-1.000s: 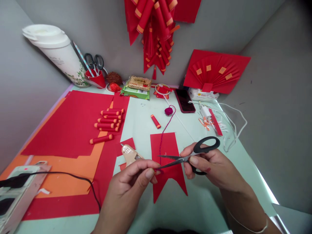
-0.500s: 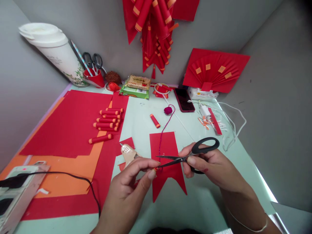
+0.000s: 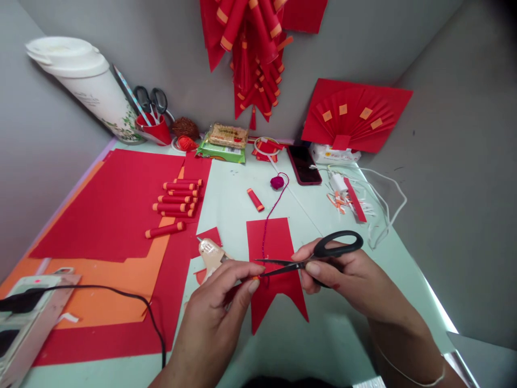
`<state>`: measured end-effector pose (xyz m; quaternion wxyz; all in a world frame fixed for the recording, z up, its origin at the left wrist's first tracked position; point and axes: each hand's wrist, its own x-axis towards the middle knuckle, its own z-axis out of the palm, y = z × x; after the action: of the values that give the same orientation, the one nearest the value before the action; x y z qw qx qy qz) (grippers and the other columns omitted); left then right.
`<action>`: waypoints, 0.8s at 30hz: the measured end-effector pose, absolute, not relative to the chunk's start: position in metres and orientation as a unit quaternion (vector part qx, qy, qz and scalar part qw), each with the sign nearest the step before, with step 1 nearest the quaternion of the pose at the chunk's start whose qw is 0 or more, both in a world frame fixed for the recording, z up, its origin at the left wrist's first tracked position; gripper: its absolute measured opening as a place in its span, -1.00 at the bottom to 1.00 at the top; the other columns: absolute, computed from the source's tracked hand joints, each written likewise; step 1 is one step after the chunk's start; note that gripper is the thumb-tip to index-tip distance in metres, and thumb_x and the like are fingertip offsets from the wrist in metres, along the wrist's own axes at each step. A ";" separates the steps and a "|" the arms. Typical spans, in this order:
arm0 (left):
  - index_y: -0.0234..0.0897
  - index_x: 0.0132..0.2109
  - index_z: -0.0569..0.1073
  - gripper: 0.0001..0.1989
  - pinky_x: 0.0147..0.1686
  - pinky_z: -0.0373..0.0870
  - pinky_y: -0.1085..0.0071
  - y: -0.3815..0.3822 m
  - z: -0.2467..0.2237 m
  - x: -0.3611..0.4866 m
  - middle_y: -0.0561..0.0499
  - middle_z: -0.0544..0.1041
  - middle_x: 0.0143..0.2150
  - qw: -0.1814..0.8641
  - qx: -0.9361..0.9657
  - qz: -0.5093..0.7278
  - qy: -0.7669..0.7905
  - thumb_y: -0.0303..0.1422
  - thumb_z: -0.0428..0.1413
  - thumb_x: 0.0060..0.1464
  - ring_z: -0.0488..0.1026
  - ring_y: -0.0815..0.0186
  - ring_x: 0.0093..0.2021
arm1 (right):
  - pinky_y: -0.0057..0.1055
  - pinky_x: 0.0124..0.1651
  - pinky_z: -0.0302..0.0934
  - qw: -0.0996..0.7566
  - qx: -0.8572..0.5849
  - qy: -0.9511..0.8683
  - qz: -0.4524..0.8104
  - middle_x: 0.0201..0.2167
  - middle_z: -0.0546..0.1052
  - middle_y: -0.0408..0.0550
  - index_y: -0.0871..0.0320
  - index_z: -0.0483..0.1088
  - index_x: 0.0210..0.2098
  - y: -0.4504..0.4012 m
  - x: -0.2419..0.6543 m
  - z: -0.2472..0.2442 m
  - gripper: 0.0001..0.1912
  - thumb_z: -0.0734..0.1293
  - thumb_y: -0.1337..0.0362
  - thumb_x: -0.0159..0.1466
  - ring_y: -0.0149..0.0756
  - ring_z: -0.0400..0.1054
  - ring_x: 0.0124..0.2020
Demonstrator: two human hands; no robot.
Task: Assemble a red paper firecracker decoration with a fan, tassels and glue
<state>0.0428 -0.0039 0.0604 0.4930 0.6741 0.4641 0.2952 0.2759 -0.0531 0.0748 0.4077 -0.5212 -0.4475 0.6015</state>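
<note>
My right hand (image 3: 337, 269) grips black-handled scissors (image 3: 338, 244) near the pivot, their blades parted and pointing left. Between the blades and my left fingertips runs a dark magenta yarn (image 3: 264, 233), which leads up to a small yarn ball (image 3: 277, 182). My left hand (image 3: 222, 302) pinches a small red and orange piece at the yarn's end, mostly hidden by the fingers. Below the blades lies a red paper banner (image 3: 270, 237) with a notched lower edge. A beige glue gun (image 3: 210, 256) is partly covered by my left hand.
Red paper rolls (image 3: 172, 207) with orange ends lie on red sheets (image 3: 117, 205) at left; one roll (image 3: 255, 200) lies mid-table. A power strip (image 3: 36, 318) with a black cord is lower left. Behind are a phone (image 3: 304, 165), snack packs (image 3: 228, 136) and a white tumbler (image 3: 89, 89).
The whole view has shifted slightly. Both hands keep nearly the same pose, and the scissor blades remain parted around the yarn.
</note>
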 end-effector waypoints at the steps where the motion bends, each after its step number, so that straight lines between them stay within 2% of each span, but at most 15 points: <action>1: 0.05 -0.13 0.58 -0.84 -0.12 0.44 0.54 -0.004 0.059 0.042 0.15 0.64 -0.15 0.491 0.682 0.290 0.458 -0.35 0.15 0.20 0.55 0.35 -0.10 | -0.51 -0.25 0.33 0.404 -0.525 -0.450 0.599 -0.40 0.56 -0.19 0.08 0.49 -0.06 -0.053 0.276 0.076 -0.82 0.32 0.17 0.42 -0.45 0.42 -0.36; 6: 0.02 -0.13 0.58 -0.85 -0.12 0.43 0.50 -0.003 0.058 0.042 0.12 0.64 -0.16 0.488 0.697 0.272 0.449 -0.32 0.13 0.22 0.55 0.33 -0.11 | -0.53 -0.29 0.32 0.390 -0.533 -0.436 0.611 -0.44 0.57 -0.19 0.09 0.49 -0.07 -0.051 0.280 0.077 -0.81 0.33 0.16 0.40 -0.46 0.42 -0.40; 12: 0.00 -0.19 0.62 -0.88 -0.20 0.48 0.47 -0.003 0.061 0.043 0.11 0.66 -0.22 0.493 0.667 0.257 0.495 -0.25 0.19 0.13 0.57 0.29 -0.21 | -0.52 -0.29 0.34 0.386 -0.522 -0.431 0.627 -0.44 0.58 -0.17 0.10 0.48 -0.07 -0.048 0.285 0.076 -0.81 0.36 0.17 0.38 -0.45 0.42 -0.42; 16: 0.00 -0.23 0.63 -0.88 -0.18 0.49 0.43 -0.002 0.063 0.044 0.11 0.66 -0.26 0.483 0.670 0.257 0.502 -0.24 0.21 0.09 0.56 0.28 -0.25 | -0.53 -0.30 0.32 0.381 -0.524 -0.441 0.620 -0.45 0.58 -0.18 0.11 0.49 -0.10 -0.050 0.284 0.078 -0.84 0.36 0.19 0.38 -0.46 0.40 -0.43; 24: -0.02 -0.18 0.65 -0.83 -0.23 0.48 0.41 -0.001 0.064 0.043 0.07 0.66 -0.26 0.495 0.680 0.239 0.486 -0.22 0.17 0.14 0.56 0.24 -0.25 | -0.48 -0.30 0.34 0.373 -0.526 -0.450 0.618 -0.45 0.58 -0.14 0.14 0.49 -0.03 -0.047 0.280 0.080 -0.77 0.35 0.20 0.38 -0.42 0.42 -0.42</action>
<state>0.0427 -0.0012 0.0645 0.4952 0.6797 0.4856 0.2389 0.2796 -0.0475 0.0801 0.3733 -0.5255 -0.4498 0.6182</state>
